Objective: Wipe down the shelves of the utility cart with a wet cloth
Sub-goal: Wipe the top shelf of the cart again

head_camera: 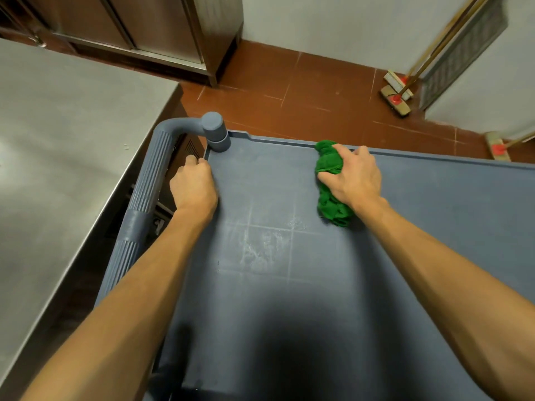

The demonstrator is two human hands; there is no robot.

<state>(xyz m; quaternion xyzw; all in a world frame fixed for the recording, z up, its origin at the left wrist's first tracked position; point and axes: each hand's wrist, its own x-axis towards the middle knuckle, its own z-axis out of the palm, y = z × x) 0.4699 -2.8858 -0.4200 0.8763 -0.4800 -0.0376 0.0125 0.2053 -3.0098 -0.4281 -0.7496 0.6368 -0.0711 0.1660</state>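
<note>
The grey-blue utility cart's top shelf (289,285) fills the lower middle of the view, with whitish scuff marks near its centre. My right hand (351,176) grips a bunched green cloth (328,169) and presses it on the shelf close to the far rim. My left hand (192,185) holds the shelf's left rim, fingers curled over the edge, just in front of the corner post (215,131). The ribbed cart handle (150,180) runs down the left side.
A stainless steel counter (58,140) stands tight against the cart's left. A steel cabinet (150,30) is at the back left. Brooms (398,94) lean on the white wall at the back right, over a red tiled floor (304,91).
</note>
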